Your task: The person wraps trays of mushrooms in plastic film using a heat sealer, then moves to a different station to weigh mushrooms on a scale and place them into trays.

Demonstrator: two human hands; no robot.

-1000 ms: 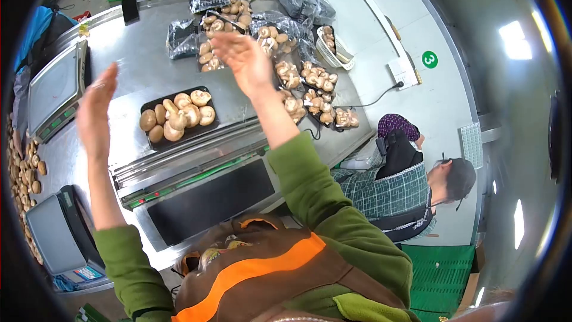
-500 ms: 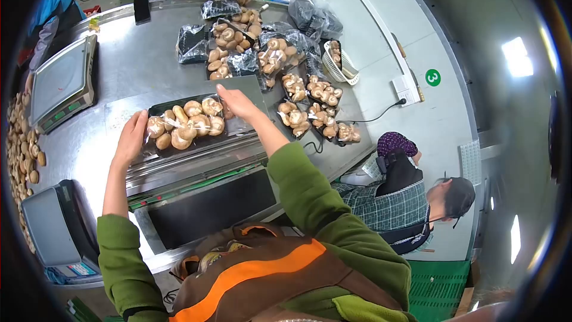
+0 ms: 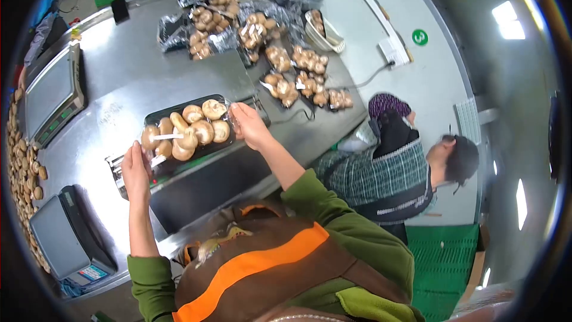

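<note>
A black tray (image 3: 154,118) of brown mushrooms (image 3: 204,132) is between my hands, under clear plastic film with a white strip across it. At its left end, my left hand (image 3: 137,172) is closed on the film, thumb and fingers together. My right hand (image 3: 251,127) pinches the film at the right end. Just beneath lies a wrapping machine (image 3: 205,194) with a dark front panel and a small red light. The tray overlaps its metal top in this view.
Wrapped mushroom trays (image 3: 283,86) cluster at the back right, near a white basket (image 3: 322,31). A scale (image 3: 55,96), loose mushrooms (image 3: 25,167) and a grey device (image 3: 68,232) stand left. A person (image 3: 381,170) sits at right, by a green crate (image 3: 444,262). A cable crosses the table.
Both hands have brought the tray closer to me, and it now overlaps the machine's front. My right hand has moved from the tray's upper corner to its end. The view has shifted slightly.
</note>
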